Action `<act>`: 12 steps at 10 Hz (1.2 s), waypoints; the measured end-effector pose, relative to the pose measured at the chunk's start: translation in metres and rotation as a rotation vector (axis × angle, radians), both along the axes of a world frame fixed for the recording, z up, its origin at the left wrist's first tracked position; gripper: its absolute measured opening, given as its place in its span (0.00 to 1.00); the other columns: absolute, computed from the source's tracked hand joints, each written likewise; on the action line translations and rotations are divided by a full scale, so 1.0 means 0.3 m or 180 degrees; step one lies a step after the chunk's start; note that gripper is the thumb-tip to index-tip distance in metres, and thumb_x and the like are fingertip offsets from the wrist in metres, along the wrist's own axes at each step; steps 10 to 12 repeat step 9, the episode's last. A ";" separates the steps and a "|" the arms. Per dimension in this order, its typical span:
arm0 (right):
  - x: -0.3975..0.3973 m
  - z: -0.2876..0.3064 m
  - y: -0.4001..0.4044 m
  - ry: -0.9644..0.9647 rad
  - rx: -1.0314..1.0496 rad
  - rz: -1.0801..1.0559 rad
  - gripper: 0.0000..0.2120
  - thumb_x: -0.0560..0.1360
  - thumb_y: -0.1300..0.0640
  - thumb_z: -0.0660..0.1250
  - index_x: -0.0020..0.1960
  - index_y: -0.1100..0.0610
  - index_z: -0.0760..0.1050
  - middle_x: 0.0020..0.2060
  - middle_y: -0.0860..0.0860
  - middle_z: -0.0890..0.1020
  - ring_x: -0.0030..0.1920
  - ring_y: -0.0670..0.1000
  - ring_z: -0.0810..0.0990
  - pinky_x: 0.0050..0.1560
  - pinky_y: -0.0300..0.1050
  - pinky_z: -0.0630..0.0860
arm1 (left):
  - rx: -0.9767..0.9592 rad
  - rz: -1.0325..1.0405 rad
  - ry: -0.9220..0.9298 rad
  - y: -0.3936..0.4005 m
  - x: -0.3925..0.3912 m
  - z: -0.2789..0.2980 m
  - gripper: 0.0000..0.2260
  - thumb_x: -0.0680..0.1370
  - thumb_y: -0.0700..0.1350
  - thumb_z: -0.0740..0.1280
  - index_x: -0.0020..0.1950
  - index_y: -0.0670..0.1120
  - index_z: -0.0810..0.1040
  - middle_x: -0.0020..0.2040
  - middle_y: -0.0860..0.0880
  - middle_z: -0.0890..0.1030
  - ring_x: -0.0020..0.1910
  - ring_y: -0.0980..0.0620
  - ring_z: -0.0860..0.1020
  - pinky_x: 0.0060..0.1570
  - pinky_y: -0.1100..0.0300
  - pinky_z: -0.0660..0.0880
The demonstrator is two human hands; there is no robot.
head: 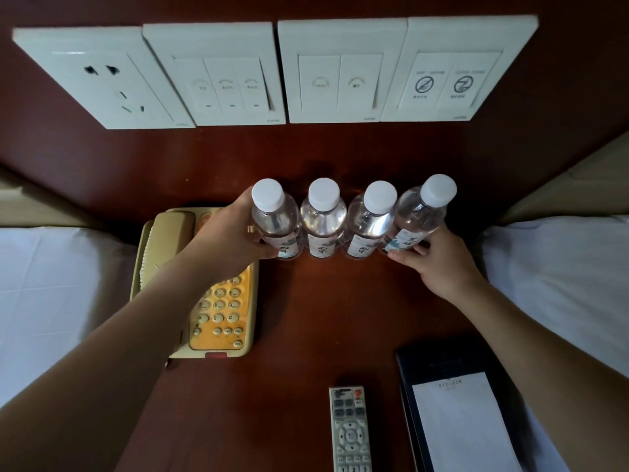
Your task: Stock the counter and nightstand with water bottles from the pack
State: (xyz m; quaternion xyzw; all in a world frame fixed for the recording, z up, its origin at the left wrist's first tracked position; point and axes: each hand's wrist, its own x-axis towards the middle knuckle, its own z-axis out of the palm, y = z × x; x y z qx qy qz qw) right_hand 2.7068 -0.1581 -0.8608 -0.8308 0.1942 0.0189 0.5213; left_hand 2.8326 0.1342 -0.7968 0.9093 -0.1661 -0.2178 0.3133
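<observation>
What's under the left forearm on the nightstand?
The telephone: its handset and orange keypad show on either side of the forearm. The left hand grips the leftmost bottle. The phone's upper keypad is covered, so it cannot be seen.

The room is dim and warm-toned, with soft light from above that leaves the dark red nightstand top (306,335) murky and throws only faint shadows behind the water bottles (347,223), whose clear shoulders catch small bright glints. The white switch plates (275,73) and the bed linen (51,294) at both sides come out brightest, nearly washed out. Wide-angle distortion splays the plates outward and stretches both forearms toward the lower corners, and fine print on labels and switches is too soft to read.
</observation>
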 end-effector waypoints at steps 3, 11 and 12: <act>0.002 -0.007 -0.012 0.0012 -0.0042 0.0058 0.30 0.70 0.59 0.78 0.69 0.52 0.71 0.60 0.41 0.81 0.63 0.42 0.77 0.68 0.46 0.73 | -0.0197 0.0099 -0.0041 -0.002 -0.024 -0.012 0.33 0.68 0.41 0.79 0.70 0.51 0.70 0.55 0.55 0.81 0.54 0.54 0.79 0.47 0.69 0.71; -0.109 0.149 0.031 -0.0080 0.0489 -0.1181 0.47 0.69 0.72 0.74 0.78 0.47 0.54 0.75 0.49 0.64 0.70 0.51 0.70 0.66 0.47 0.74 | -0.1152 0.1520 -0.0239 0.028 -0.235 0.034 0.32 0.71 0.44 0.77 0.71 0.52 0.67 0.66 0.56 0.75 0.64 0.59 0.75 0.59 0.59 0.76; -0.109 0.149 0.031 -0.0080 0.0489 -0.1181 0.47 0.69 0.72 0.74 0.78 0.47 0.54 0.75 0.49 0.64 0.70 0.51 0.70 0.66 0.47 0.74 | -0.1152 0.1520 -0.0239 0.028 -0.235 0.034 0.32 0.71 0.44 0.77 0.71 0.52 0.67 0.66 0.56 0.75 0.64 0.59 0.75 0.59 0.59 0.76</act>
